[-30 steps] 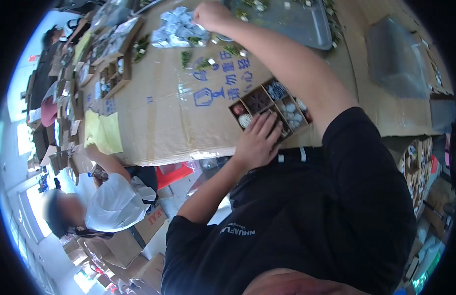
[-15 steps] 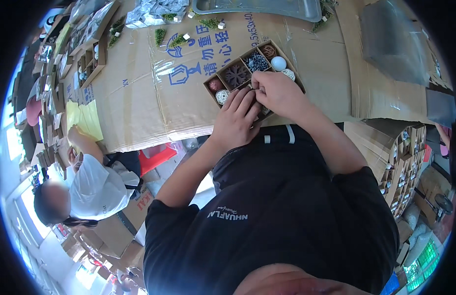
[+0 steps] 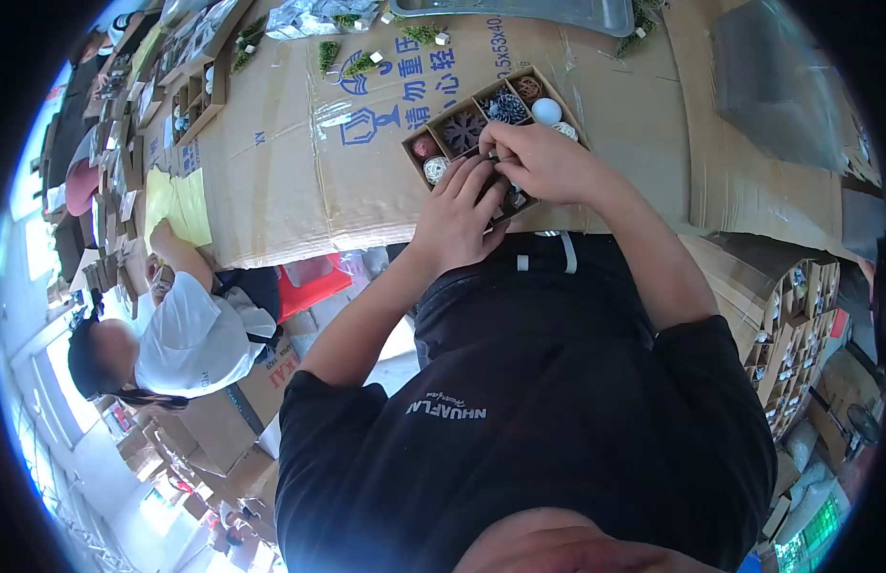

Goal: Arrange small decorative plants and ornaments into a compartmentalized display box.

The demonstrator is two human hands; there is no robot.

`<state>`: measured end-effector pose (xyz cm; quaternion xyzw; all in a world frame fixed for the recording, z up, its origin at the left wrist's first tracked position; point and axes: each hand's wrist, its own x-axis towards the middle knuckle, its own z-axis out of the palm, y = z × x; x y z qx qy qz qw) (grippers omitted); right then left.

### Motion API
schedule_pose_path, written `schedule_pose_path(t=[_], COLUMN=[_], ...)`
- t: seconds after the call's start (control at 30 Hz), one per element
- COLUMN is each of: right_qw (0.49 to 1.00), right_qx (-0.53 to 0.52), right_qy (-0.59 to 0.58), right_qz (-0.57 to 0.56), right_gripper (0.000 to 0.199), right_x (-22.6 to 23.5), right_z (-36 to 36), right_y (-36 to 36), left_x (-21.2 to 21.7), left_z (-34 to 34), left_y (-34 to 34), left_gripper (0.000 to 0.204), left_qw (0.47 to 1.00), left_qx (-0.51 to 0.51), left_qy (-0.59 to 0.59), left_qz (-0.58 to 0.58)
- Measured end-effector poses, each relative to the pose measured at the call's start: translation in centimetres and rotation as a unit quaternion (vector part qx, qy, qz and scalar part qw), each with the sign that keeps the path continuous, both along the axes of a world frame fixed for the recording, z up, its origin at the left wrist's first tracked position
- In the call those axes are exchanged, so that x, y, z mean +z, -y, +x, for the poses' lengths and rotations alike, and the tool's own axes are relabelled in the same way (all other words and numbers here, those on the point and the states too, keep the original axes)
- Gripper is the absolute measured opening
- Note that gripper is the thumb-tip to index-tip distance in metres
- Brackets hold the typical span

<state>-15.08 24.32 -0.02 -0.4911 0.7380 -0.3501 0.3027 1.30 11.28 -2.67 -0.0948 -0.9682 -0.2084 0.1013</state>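
Observation:
A divided cardboard box (image 3: 411, 153) lies turned at an angle at the table's near edge. Its compartments hold a dark brown snowflake (image 3: 462, 131), a frosted pine cone (image 3: 505, 106), a pale blue ball (image 3: 546, 112), a brown twig ball (image 3: 528, 89), a red ball (image 3: 425, 146) and white woven balls (image 3: 435, 170). My left hand (image 3: 455, 215) is wrapped over the near left wall, fingers reaching into a near compartment. My right hand (image 3: 550, 162) pinches with bent fingers over the middle of the box; what it holds is hidden beneath the fingers.
Sprigs of green moss with white cubes (image 3: 363, 64), a clear plastic bag (image 3: 319, 17) and a metal tray (image 3: 519, 13) lie beyond the box on the cardboard-covered table (image 3: 290, 201). At left a co-worker (image 3: 200, 334) works beside more boxes. Stacked filled boxes (image 3: 791, 325) stand at right.
The whole view has shifted slightly. My right fingers have moved a little over the compartments, while my left hand stays at the box's near side.

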Motion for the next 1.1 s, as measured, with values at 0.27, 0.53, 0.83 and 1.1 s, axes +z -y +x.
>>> schedule_pose_path(t=[0.27,0.53,0.83,1.1], right_qw=[0.993,0.999,0.998,0.984], right_qx=[0.029,0.037,-0.048,-0.126], right_qy=[0.102,0.001,-0.041,-0.117], right_qz=[-0.061,-0.004,-0.026,0.054], right_gripper=[0.019,0.017,0.017,0.019], right_x=[-1.0,-0.6,-0.5,-1.6], right_z=[-1.2,-0.7,-0.3,2.4], right_y=[-0.4,0.2,-0.6,-0.2], left_x=[-0.2,-0.4,0.3,0.1], left_z=[0.0,0.2,-0.4,0.1], left_y=[-0.1,0.0,0.1,0.0], left_gripper=[0.063,0.057,0.064,0.060], left_qw=[1.000,1.000,1.000,0.998], left_qx=[-0.004,-0.004,-0.020,-0.027], left_qy=[-0.007,-0.015,0.005,0.021], left_qz=[0.008,-0.006,-0.017,-0.046])
